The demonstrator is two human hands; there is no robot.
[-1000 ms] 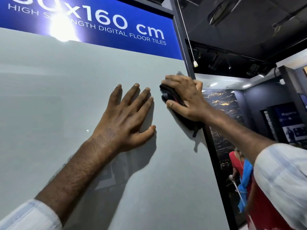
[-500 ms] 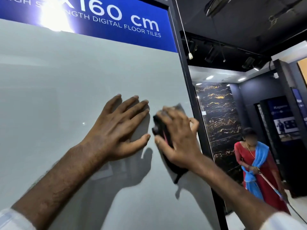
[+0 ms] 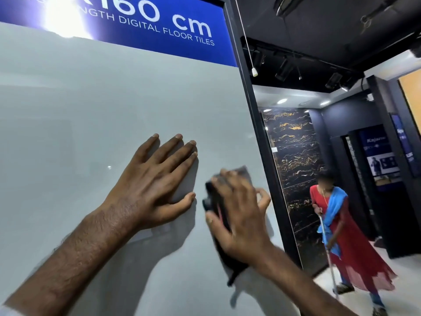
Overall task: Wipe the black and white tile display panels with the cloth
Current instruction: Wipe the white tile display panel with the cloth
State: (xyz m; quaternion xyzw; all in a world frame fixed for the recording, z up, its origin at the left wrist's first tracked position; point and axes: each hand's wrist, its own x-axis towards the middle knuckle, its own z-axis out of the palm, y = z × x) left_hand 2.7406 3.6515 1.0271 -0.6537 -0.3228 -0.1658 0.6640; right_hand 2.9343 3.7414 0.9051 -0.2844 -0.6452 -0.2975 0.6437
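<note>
Your left hand [image 3: 150,185] lies flat on the glossy white tile panel [image 3: 109,106] at mid-frame, fingers [image 3: 180,151] straight and spread, holding nothing. Just beside it to the right, your right hand [image 3: 241,215] grips the dark cloth [image 3: 213,201], fingers curled over it and thumb hooked at its left edge. It presses the cloth against the panel near the right border, and a tail of the cloth hangs below your wrist.

The black frame post [image 3: 255,106] runs down the panel's edge, right next to the cloth. Along the top, the blue banner [image 3: 159,26] reads "DIGITAL FLOOR TILES", with a bright glare at upper left. A pull cord [image 3: 247,42] dangles beside the post. Past the post, at right, stands a black tile panel with gold veins [image 3: 296,160]. In front of it is a person in a red dress and blue scarf [image 3: 341,236], holding a long pole [image 3: 329,258] down to the floor.
</note>
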